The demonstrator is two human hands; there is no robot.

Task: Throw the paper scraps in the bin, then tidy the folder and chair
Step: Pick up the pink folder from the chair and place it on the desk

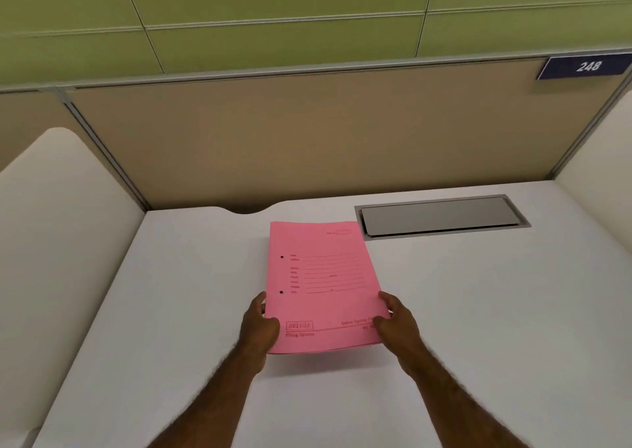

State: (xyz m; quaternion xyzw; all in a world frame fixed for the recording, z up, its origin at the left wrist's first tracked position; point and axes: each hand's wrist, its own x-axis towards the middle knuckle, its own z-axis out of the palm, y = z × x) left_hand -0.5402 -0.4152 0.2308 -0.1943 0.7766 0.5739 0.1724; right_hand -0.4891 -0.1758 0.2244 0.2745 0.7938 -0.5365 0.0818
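A pink paper folder (321, 283) with printed lines and two punched holes lies closed in the middle of the white desk (478, 311), its near edge lifted slightly off the surface. My left hand (258, 328) grips its near left corner. My right hand (398, 321) grips its near right corner, thumb on top. No paper scraps, bin or chair show in this view.
A grey metal cable hatch (441, 217) is set into the desk at the back right, just beyond the folder. Beige partition panels (307, 140) close the back, white side dividers (51, 225) flank the desk. A blue plate numbered 248 (586, 67) hangs top right.
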